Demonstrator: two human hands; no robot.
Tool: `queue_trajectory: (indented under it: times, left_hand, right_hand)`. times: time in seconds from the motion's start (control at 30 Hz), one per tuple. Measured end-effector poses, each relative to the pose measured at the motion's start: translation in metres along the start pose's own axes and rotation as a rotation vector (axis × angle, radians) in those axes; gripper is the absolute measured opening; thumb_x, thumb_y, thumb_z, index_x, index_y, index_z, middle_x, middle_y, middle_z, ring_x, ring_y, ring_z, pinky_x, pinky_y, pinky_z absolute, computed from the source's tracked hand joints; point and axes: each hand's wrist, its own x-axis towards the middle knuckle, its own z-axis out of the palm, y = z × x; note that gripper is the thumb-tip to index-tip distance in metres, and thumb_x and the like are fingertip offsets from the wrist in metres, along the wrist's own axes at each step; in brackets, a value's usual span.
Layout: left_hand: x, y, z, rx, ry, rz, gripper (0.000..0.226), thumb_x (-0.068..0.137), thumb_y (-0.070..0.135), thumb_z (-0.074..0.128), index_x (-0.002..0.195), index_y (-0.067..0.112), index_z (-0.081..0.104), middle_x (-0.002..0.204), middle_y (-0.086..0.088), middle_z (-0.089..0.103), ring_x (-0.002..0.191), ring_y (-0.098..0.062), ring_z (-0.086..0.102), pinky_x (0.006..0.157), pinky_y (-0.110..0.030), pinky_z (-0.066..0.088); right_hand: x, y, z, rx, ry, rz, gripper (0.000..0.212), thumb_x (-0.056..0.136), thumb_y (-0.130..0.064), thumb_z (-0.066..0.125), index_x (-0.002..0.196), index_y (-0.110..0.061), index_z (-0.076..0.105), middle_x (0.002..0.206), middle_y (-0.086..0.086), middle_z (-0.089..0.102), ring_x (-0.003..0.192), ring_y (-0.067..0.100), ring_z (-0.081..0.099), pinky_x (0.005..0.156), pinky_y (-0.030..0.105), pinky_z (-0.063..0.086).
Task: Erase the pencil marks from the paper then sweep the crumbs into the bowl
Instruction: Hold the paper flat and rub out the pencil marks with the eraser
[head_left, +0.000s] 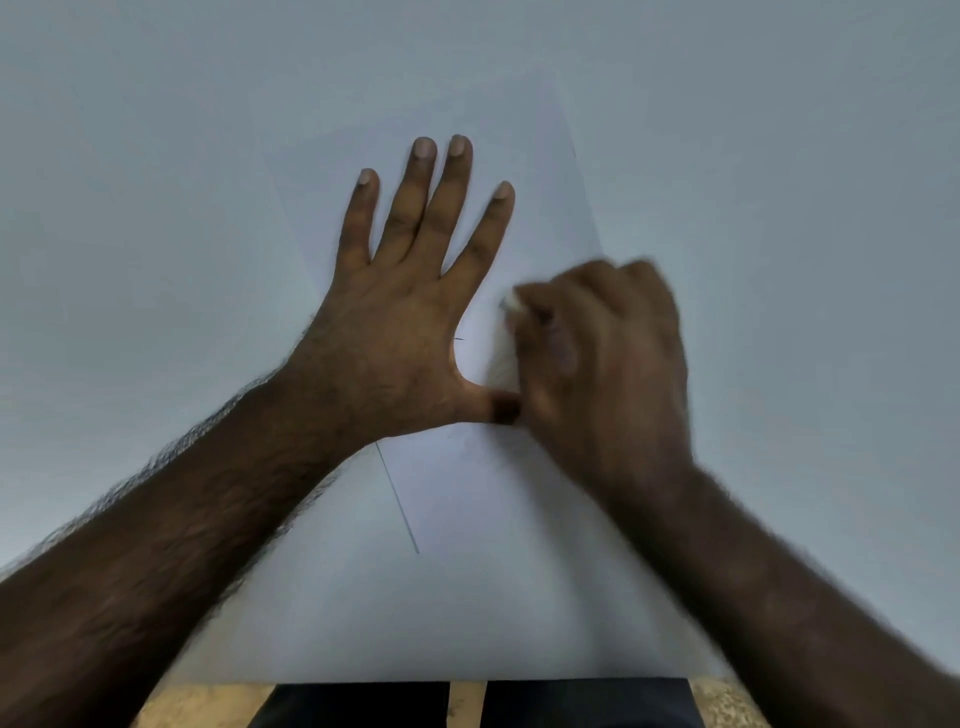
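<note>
The blurred right hand curls its fingers around a small whitish eraser (mostly hidden); the left hand lies splayed flat on the white paper sheet.

Bkgd is mostly one pale grey-white table top, smooth & matte, filling nearly the whole view from far edge to near edge. Light is soft & even, no hard shadows; surface reads slightly bluer/darker toward the top corners, brighter in the middle. Table's near edge runs straight across the bottom. Below it, a strip of speckled tan/beige floor shows at lower left & lower right, w/ a granular, stone-chip look. No walls, windows or other furniture in view.
</note>
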Motion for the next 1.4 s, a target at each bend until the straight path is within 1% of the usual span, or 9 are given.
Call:
queue_trajectory:
  times: [0.13,0.3,0.43,0.53,0.77,0.93,1.03,1.27,1.4]
  left_hand:
    - [0.0,0.001,0.002,0.011,0.015,0.003,0.144,0.067,0.109,0.031,0.17,0.016,-0.009,0.176,-0.02,-0.017,0.163,-0.04,-0.016,0.128,-0.068,-0.001]
    - [0.001,0.0,0.0,0.021,0.0,0.003,0.152,0.061,0.113,0.031,0.17,0.015,-0.009,0.176,-0.02,-0.018,0.163,-0.04,-0.017,0.128,-0.068,-0.001]
    - [0.001,0.002,0.001,0.036,0.011,0.001,0.149,0.064,0.112,0.031,0.17,0.015,-0.007,0.176,-0.022,-0.015,0.163,-0.041,-0.014,0.128,-0.068,0.001]
    - [0.0,0.003,0.003,0.046,0.028,-0.004,0.145,0.068,0.109,0.03,0.17,0.015,-0.007,0.176,-0.022,-0.015,0.163,-0.041,-0.013,0.128,-0.068,0.002]
    - [0.002,0.001,0.002,0.043,0.0,0.0,0.152,0.06,0.114,0.028,0.17,0.015,-0.01,0.176,-0.02,-0.018,0.163,-0.04,-0.016,0.128,-0.068,-0.001]
    - [0.002,0.002,0.002,0.055,0.005,-0.011,0.153,0.06,0.114,0.032,0.17,0.015,-0.011,0.176,-0.021,-0.018,0.163,-0.041,-0.016,0.128,-0.068,0.001]
    - [0.001,0.003,0.002,0.058,0.008,-0.009,0.154,0.06,0.114,0.031,0.17,0.015,-0.011,0.176,-0.021,-0.018,0.163,-0.041,-0.016,0.128,-0.068,0.001]
    - [0.002,0.001,0.003,0.034,0.011,0.003,0.154,0.059,0.114,0.031,0.17,0.015,-0.008,0.176,-0.02,-0.017,0.163,-0.041,-0.015,0.128,-0.068,-0.001]
    - [0.002,0.001,0.003,0.042,0.013,0.001,0.154,0.059,0.114,0.03,0.169,0.015,-0.011,0.176,-0.021,-0.018,0.163,-0.041,-0.016,0.128,-0.068,0.0]
  right_hand:
    - [-0.014,-0.003,-0.004,0.005,-0.027,-0.049,0.014,0.102,-0.019,0.068,0.103,-0.012,0.08,0.094,0.007,0.074,0.086,0.036,0.064,0.082,0.049,0.047]
    - [0.049,0.016,0.003,-0.109,0.15,0.046,0.016,0.102,-0.029,0.067,0.1,-0.02,0.08,0.095,0.0,0.074,0.094,0.032,0.063,0.084,0.044,0.044]
    - [0.0,0.0,-0.001,-0.055,0.012,0.029,0.015,0.101,-0.019,0.065,0.105,-0.018,0.079,0.099,0.004,0.073,0.092,0.037,0.063,0.085,0.047,0.044]
    - [-0.03,-0.007,-0.005,-0.014,-0.019,-0.024,0.013,0.1,-0.015,0.069,0.106,-0.014,0.08,0.1,0.004,0.075,0.089,0.035,0.062,0.081,0.046,0.045]
    - [0.049,0.021,0.005,-0.125,0.17,0.007,0.02,0.107,-0.026,0.062,0.106,-0.017,0.081,0.101,0.002,0.075,0.096,0.035,0.064,0.082,0.043,0.041]
    - [-0.022,0.014,-0.009,-0.028,-0.008,-0.065,0.014,0.102,-0.014,0.071,0.112,-0.015,0.08,0.11,0.003,0.075,0.093,0.032,0.058,0.08,0.044,0.042]
    - [-0.043,0.019,-0.018,-0.023,-0.064,-0.109,0.014,0.101,-0.016,0.074,0.112,-0.014,0.082,0.108,0.001,0.075,0.092,0.027,0.053,0.078,0.041,0.04]
    - [0.038,0.017,-0.004,-0.073,0.047,-0.12,0.017,0.104,-0.023,0.067,0.111,-0.016,0.081,0.104,0.002,0.075,0.096,0.036,0.062,0.08,0.048,0.048]
    - [0.008,0.023,-0.009,-0.034,-0.005,-0.137,0.014,0.107,-0.019,0.067,0.111,-0.015,0.08,0.108,0.002,0.074,0.093,0.033,0.059,0.078,0.047,0.045]
